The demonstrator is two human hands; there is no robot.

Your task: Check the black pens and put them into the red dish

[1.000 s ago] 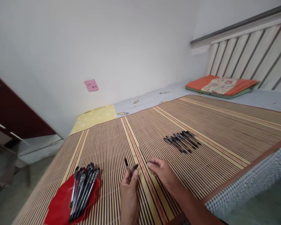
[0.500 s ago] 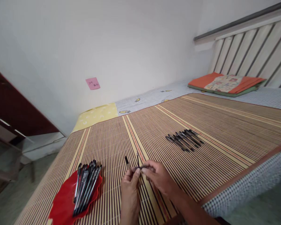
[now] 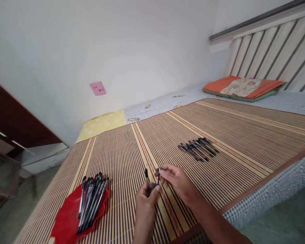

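My left hand (image 3: 147, 198) is closed around a pen (image 3: 146, 175) whose black end sticks up past the fingers. Between its thumb and fingers is also the lower end of a slim dark pen piece (image 3: 159, 179), perhaps a refill. The light tip of that piece is pinched by my right hand (image 3: 171, 176), just above and to the right of the left. My fingers hide much of both parts. To the left, several capped black pens (image 3: 93, 200) lie on a red leaf-shaped plate (image 3: 63, 220). Farther off to the right, several more black pens (image 3: 198, 149) lie side by side.
A striped bamboo mat (image 3: 122, 156) covers the bed. Folded orange and green cloth (image 3: 244, 87) lies at the far right by a white slatted headboard (image 3: 269, 51). On the white wall is a pink note (image 3: 98, 88).
My right hand has moved up from beside the left fingertips to the light tip of the slim dark piece. The left hand still holds the pen. The view has shifted slightly.
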